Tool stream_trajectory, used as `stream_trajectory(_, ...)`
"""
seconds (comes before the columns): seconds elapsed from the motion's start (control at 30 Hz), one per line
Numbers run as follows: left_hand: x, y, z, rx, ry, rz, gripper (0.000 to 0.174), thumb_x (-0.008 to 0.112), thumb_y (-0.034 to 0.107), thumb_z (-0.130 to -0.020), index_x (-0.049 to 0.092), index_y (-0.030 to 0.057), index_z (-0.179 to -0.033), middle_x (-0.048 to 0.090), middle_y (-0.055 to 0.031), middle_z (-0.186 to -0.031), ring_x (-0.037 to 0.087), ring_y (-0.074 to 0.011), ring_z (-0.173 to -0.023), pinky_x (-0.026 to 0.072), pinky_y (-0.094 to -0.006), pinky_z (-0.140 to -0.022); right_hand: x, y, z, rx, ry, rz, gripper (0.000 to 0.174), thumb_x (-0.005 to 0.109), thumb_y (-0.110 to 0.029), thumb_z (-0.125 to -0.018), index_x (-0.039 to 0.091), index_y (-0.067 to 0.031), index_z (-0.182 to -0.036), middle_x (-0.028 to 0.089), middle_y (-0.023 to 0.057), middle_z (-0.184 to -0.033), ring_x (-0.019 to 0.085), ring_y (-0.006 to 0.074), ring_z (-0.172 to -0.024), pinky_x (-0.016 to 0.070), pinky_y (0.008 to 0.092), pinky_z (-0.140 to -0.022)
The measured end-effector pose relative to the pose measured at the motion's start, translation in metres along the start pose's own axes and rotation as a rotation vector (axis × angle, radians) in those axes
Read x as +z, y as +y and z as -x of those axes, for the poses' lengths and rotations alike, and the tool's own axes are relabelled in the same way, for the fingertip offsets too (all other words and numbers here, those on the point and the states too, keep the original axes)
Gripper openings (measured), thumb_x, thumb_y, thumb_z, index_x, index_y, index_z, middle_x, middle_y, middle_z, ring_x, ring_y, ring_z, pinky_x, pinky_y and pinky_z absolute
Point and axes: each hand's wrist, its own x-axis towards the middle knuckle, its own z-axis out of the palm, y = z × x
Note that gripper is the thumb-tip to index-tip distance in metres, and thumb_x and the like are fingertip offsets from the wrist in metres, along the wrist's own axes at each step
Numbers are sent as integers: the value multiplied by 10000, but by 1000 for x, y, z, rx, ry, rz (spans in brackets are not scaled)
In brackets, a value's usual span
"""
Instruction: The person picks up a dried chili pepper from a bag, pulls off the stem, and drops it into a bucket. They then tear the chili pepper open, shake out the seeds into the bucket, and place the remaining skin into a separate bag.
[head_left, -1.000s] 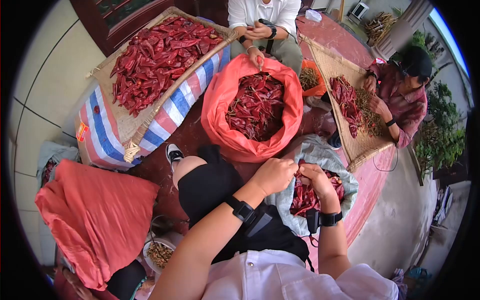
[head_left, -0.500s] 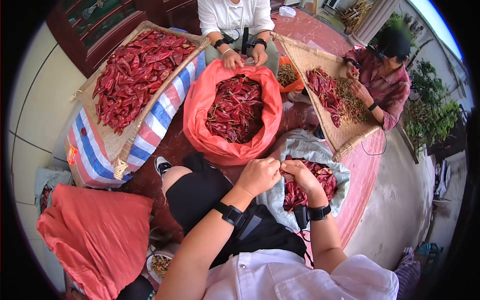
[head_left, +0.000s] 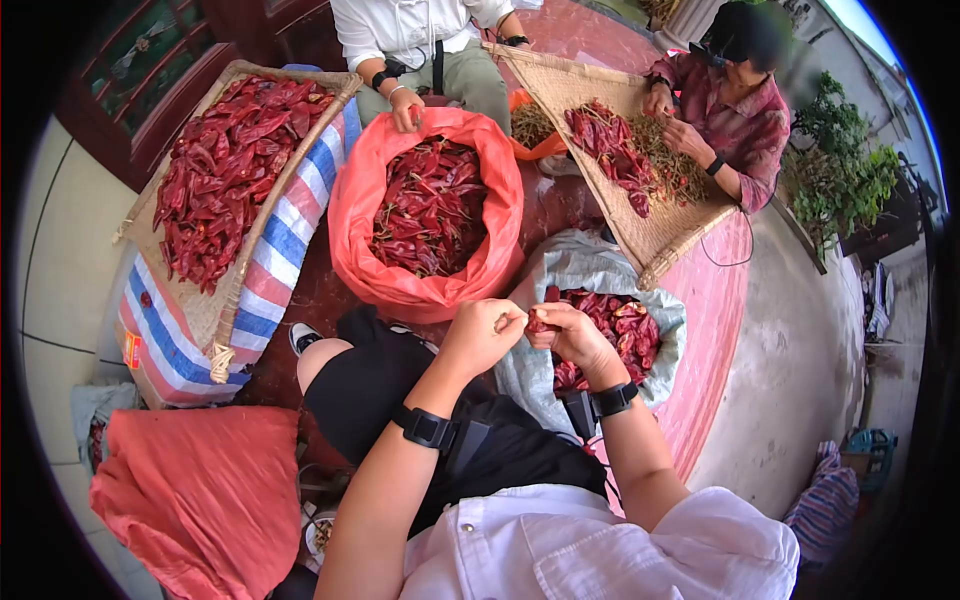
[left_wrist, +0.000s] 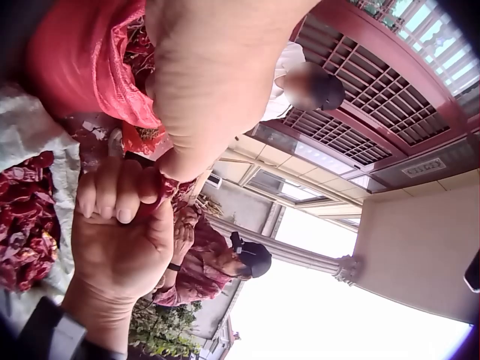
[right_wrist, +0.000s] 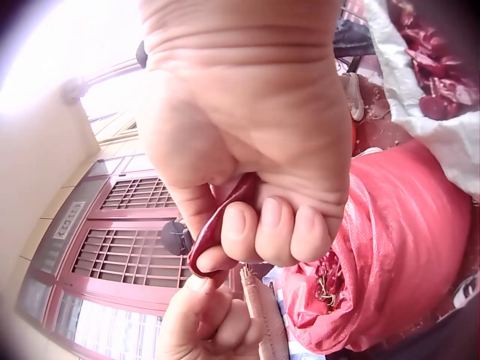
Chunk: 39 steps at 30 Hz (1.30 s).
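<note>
In the head view, my left hand (head_left: pixel 482 337) and right hand (head_left: pixel 580 338) meet over the near edge of a pale grey sack (head_left: pixel 668 375) of red chilies. The right hand's curled fingers hold a dark red chili (head_left: pixel 537 322). Seen from the right wrist, this chili (right_wrist: pixel 212 232) lies folded between the right hand's (right_wrist: pixel 251 120) thumb and fingers, and the left hand (right_wrist: pixel 214 319) pinches its lower end. My left hand (left_wrist: pixel 217 75) hides part of the contact in the left wrist view, beside the curled right hand (left_wrist: pixel 120 240).
A red sack (head_left: pixel 350 240) of chilies stands ahead, with a person's hand on its rim. At left, a woven tray (head_left: pixel 140 225) bears chilies on a striped bundle (head_left: pixel 275 255). Another person works over a woven tray (head_left: pixel 650 245) at right. A red cloth (head_left: pixel 205 490) lies lower left.
The head view has shifted, moving the surroundings left. A chili now shows between my hands, which stay close together. The person opposite has brought both hands to the red sack, then taken one off.
</note>
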Motion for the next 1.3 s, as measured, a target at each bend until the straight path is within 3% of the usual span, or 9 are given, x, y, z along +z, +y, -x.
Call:
stream_trajectory(0.23, 1, 1, 1, 76, -17, -63, 124, 579, 120, -730, 605, -1, -720, 578, -139, -636, 565, -246, -553, 437, -328, -529, -4, -5, 3, 61, 32, 46, 194, 492, -179, -857, 539, -30, -742, 432, -26, -606, 351, 68, -521, 320, 208, -517)
stream_trajectory(0.33, 5, -4, 2, 201, 55, -57, 76, 593, 69, -725, 613, -4, -726, 542, -85, -571, 478, -136, -450, 373, -286, -447, -4, -6, 3, 92, -2, 34, 171, 503, -166, -846, 549, -37, -744, 454, -25, -621, 365, 54, -522, 326, 199, -506)
stream_trajectory(0.4, 4, -7, 1, 381, 102, -279, 65, 588, 72, -704, 584, 9, -691, 566, -108, -618, 545, -248, -507, 430, -340, -490, 2, -7, 3, 117, 174, 178, 159, 507, -160, -839, 547, -47, -734, 466, -30, -635, 359, 42, -516, 317, 196, -489)
stream_trajectory(0.5, 4, -4, 2, 387, 91, -460, 70, 579, 74, -686, 540, 24, -655, 557, -110, -623, 559, -299, -571, 453, -376, -527, -1, -4, -1, 121, 147, 124, 159, 503, -158, -837, 540, -54, -722, 466, -41, -636, 352, 34, -512, 309, 191, -481)
stream_trajectory(0.73, 5, -7, 0, 368, 113, -404, 53, 557, 58, -697, 534, 27, -662, 525, -97, -603, 543, -237, -516, 431, -338, -490, -1, -3, -2, 149, 92, 131, 156, 496, -150, -833, 533, -50, -719, 462, -32, -629, 357, 48, -517, 305, 189, -495)
stream_trajectory(0.9, 8, -16, -7, 15, 83, 437, 76, 518, 64, -736, 557, 11, -698, 501, -7, -599, 419, -73, -496, 319, -204, -470, 7, -6, 2, 54, 142, 37, 177, 502, -167, -820, 547, -23, -726, 497, 15, -616, 432, 110, -536, 359, 240, -535)
stream_trajectory(1.03, -7, -21, -7, -323, -66, 963, 128, 440, 112, -765, 500, 36, -680, 428, 13, -565, 347, -57, -469, 251, -183, -439, 9, -10, 1, -20, -36, 160, 187, 508, -170, -818, 575, -12, -745, 533, 37, -643, 471, 123, -564, 390, 248, -570)
stream_trajectory(1.1, -7, -23, -7, -355, -76, 1042, 114, 414, 113, -758, 471, 58, -676, 398, 14, -559, 337, -57, -457, 250, -186, -427, 16, -11, 4, -74, 110, 297, 197, 510, -159, -812, 575, 18, -753, 516, 37, -638, 455, 114, -589, 369, 255, -584)
stream_trajectory(1.3, -3, -20, -6, -472, -82, 1115, 228, 489, 215, -843, 488, 83, -657, 427, 31, -559, 383, -50, -454, 269, -193, -412, 27, -19, 5, -292, 132, 759, 151, 572, -102, -801, 623, 22, -871, 573, 28, -818, 504, 97, -772, 391, 223, -703)
